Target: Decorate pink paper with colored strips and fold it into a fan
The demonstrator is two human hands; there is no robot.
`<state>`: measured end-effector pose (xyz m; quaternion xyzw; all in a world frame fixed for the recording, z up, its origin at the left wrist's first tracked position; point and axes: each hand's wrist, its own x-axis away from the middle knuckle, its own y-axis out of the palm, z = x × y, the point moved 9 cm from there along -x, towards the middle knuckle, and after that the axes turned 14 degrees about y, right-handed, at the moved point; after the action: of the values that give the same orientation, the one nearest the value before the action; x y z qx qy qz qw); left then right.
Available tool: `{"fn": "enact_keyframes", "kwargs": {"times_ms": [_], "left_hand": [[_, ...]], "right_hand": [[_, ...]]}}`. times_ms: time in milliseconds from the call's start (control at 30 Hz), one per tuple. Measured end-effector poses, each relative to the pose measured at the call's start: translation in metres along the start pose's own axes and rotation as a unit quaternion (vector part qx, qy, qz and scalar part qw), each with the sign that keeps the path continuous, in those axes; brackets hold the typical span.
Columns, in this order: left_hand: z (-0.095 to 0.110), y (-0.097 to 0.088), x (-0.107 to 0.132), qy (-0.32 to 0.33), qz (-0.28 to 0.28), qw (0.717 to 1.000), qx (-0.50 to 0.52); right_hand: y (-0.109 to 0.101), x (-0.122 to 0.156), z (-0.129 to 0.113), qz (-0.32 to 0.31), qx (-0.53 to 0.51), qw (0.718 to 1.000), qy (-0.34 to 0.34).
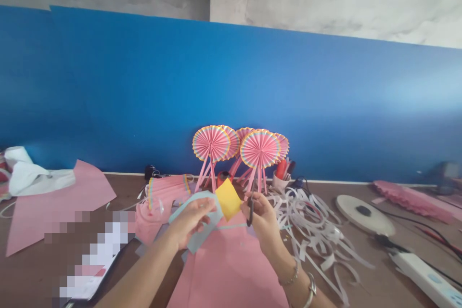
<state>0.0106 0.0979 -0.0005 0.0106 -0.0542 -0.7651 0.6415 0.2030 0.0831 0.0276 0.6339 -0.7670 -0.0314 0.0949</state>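
My left hand [189,224] is closed on a stack of coloured paper: a pale blue sheet [202,238] with a yellow sheet [228,198] sticking up from it. My right hand [263,216] is closed on dark-handled scissors [250,211], whose blades meet the paper's right edge. Both hands hover above a large pink sheet [231,269] on the brown table [29,274]. Bracelets circle my right wrist.
Several pink pleated paper fans on sticks [234,147] stand against the blue wall. A folded pink fan [168,190] lies left, curled white paper strips [314,226] right. A white round disc [364,214], a power strip [426,276] and more pink paper [57,202] lie around.
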Motion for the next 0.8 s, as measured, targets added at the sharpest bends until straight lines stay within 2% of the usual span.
{"fn": "enact_keyframes", "kwargs": {"times_ms": [67,100,200,267,367,467,567,667,800], "left_hand": [[-0.009,0.022,0.005,-0.025,-0.060,0.997,0.052],[-0.012,0.029,0.007,-0.033,-0.072,0.994,0.075],[-0.021,0.035,0.010,-0.059,-0.046,0.989,0.129],[-0.025,0.031,0.008,-0.058,-0.015,0.990,0.130],[-0.022,0.020,0.002,-0.024,0.023,0.994,0.108],[-0.006,0.002,-0.004,0.055,0.066,0.995,0.046],[0.013,-0.017,-0.006,0.122,0.114,0.985,-0.036],[0.018,-0.029,-0.007,0.127,0.140,0.980,-0.062],[0.015,-0.034,-0.011,0.122,0.138,0.981,-0.067]], "right_hand": [[0.003,0.001,0.002,-0.012,0.004,1.000,-0.005],[0.004,0.002,0.003,-0.018,0.006,1.000,-0.008],[0.009,0.003,0.005,-0.038,0.011,0.999,-0.013],[0.012,0.005,0.006,-0.048,0.015,0.999,-0.017],[0.014,0.007,0.004,-0.054,0.034,0.998,-0.028],[0.015,0.006,0.005,-0.052,0.061,0.996,-0.029],[0.017,0.002,0.014,-0.057,0.094,0.994,0.010],[0.030,0.002,0.030,-0.116,0.139,0.982,0.060],[0.051,0.012,0.045,-0.214,0.165,0.959,0.087]]}}
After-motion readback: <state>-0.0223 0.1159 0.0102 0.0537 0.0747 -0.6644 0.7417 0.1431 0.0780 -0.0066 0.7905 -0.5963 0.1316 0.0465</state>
